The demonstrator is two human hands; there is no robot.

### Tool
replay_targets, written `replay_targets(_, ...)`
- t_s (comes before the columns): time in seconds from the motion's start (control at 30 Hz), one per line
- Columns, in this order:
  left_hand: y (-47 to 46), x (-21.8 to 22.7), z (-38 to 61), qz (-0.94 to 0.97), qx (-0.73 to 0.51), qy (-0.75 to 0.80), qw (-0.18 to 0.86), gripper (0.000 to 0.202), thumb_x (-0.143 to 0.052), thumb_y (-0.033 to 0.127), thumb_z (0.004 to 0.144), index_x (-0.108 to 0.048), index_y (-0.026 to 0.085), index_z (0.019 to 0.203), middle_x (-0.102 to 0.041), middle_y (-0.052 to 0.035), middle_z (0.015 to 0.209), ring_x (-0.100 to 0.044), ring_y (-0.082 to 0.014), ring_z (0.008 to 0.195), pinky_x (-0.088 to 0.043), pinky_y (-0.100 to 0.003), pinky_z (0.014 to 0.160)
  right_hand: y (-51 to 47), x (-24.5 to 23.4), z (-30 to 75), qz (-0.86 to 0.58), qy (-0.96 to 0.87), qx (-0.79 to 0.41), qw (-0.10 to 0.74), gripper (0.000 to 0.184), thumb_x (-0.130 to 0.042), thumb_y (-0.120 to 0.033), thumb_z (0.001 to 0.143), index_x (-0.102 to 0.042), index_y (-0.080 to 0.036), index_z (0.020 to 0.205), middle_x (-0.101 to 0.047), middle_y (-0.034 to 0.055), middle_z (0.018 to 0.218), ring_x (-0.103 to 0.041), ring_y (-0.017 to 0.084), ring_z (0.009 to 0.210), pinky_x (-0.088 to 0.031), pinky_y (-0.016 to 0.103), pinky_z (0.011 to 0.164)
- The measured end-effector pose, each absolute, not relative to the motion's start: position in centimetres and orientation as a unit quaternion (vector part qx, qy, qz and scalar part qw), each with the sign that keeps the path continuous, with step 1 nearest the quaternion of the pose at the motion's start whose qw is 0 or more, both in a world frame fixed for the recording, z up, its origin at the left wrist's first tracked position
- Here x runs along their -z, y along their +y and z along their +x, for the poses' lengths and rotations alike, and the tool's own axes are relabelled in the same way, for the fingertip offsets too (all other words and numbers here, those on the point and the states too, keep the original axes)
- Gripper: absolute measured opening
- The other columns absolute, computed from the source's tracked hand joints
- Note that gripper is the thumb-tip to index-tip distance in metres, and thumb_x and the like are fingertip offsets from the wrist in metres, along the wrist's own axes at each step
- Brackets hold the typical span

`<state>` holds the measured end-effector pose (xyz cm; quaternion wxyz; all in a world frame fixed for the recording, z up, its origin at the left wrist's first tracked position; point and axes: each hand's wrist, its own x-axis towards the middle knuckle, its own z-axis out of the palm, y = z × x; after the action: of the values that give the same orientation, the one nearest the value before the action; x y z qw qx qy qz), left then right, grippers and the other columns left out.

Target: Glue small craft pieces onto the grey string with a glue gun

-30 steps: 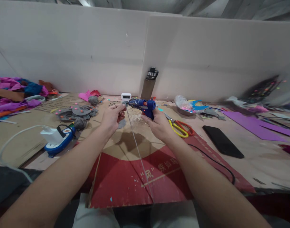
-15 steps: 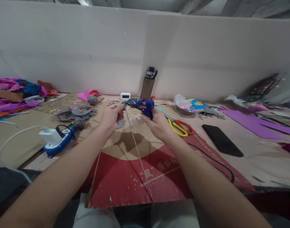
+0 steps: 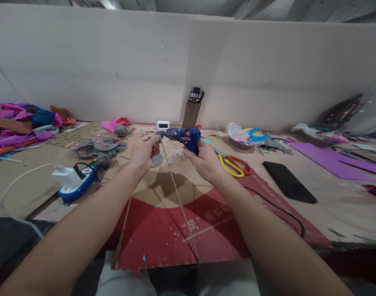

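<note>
Gripping hot-glue gun [image 3: 191, 138] in right hand [image 3: 206, 162], pinching grey string [image 3: 176, 188] in left hand [image 3: 143, 152], best held clear of nozzle [image 3: 165, 133].

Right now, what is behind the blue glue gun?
Behind the glue gun stand a bottle and, left of it, a small white digital display. What the gun's body covers cannot be seen.

The left forearm [image 3: 91, 220] and right forearm [image 3: 258, 213] slant forward and inward, the left hand [image 3: 144, 152] pinching, the right hand [image 3: 206, 162] curled in a grip.
</note>
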<state>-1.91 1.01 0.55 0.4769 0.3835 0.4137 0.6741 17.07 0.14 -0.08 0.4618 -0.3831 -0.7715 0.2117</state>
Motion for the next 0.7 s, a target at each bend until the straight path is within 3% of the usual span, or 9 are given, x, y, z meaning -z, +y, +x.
replay_targets(0.17,1.3,-0.6,-2.1,0.371,-0.702,0.393,0.465,0.020,-0.070,0.014,0.058,-0.050,0.015,0.059,-0.044,0.0047,0.055,-0.040,-0.0043,0.046,-0.029,-0.016,0.040,0.4,-0.1,17.0,-0.397,-0.699,-0.346,0.484,0.030,-0.054,-0.033,0.080,-0.051,-0.020,0.107,-0.063,0.0049,0.089,-0.050,0.013,0.057,-0.045,0.027,0.050)
replay_targets(0.27,1.2,-0.6,-1.9,0.383,-0.711,0.390,0.443,0.020,-0.068,0.015,0.062,-0.049,0.015,0.057,-0.045,0.0041,0.054,-0.041,-0.0046,0.046,-0.031,-0.017,0.043,1.3,0.4,17.1,-0.433,-0.670,-0.406,0.446,0.021,-0.049,-0.029,0.081,-0.049,-0.020,0.101,-0.064,0.0044,0.087,-0.049,0.011,0.052,-0.046,0.027,0.048)
replay_targets(0.33,1.1,-0.7,-1.8,0.411,-0.708,0.397,0.415,0.020,-0.066,0.014,0.065,-0.048,0.015,0.055,-0.047,0.0035,0.054,-0.042,-0.0048,0.047,-0.031,-0.017,0.045,2.0,1.0,17.4,-0.515,-0.684,-0.369,0.362,0.015,-0.049,-0.028,0.081,-0.051,-0.019,0.093,-0.064,0.0065,0.084,-0.054,0.014,0.057,-0.048,0.030,0.055)
replay_targets(0.47,0.8,-0.6,-1.4,0.478,-0.693,0.417,0.342,0.015,-0.066,0.015,0.067,-0.053,0.016,0.060,-0.049,0.0034,0.056,-0.044,-0.0060,0.049,-0.033,-0.019,0.048,3.0,1.9,18.4,-0.644,-0.730,-0.122,0.192,0.022,-0.058,-0.034,0.078,-0.058,-0.014,0.088,-0.064,0.0188,0.098,-0.061,0.029,0.092,-0.047,0.041,0.080)
replay_targets(0.57,0.5,-0.5,-1.2,0.522,-0.673,0.437,0.290,0.010,-0.065,0.017,0.069,-0.056,0.016,0.065,-0.052,0.0031,0.056,-0.048,-0.0078,0.051,-0.037,-0.020,0.052,2.7,1.4,18.6,-0.656,-0.712,-0.024,0.250,0.026,-0.056,-0.038,0.081,-0.057,-0.013,0.089,-0.060,0.0218,0.107,-0.055,0.033,0.107,-0.042,0.046,0.089)
replay_targets(0.63,0.2,-0.5,-1.0,0.548,-0.655,0.455,0.253,0.008,-0.065,0.017,0.068,-0.057,0.017,0.066,-0.054,0.0028,0.057,-0.050,-0.0087,0.053,-0.039,-0.021,0.054,1.9,0.7,17.8,-0.611,-0.701,-0.097,0.354,0.020,-0.050,-0.037,0.085,-0.052,-0.017,0.085,-0.062,0.0142,0.096,-0.058,0.027,0.098,-0.044,0.043,0.087)
replay_targets(0.7,-0.2,-0.6,-0.7,0.573,-0.635,0.469,0.222,0.007,-0.065,0.016,0.069,-0.058,0.017,0.068,-0.057,0.0023,0.059,-0.051,-0.0093,0.055,-0.040,-0.021,0.056,0.9,0.2,16.4,-0.516,-0.680,-0.263,0.451,0.016,-0.046,-0.036,0.086,-0.045,-0.020,0.084,-0.060,0.0056,0.083,-0.061,0.019,0.083,-0.048,0.038,0.081)
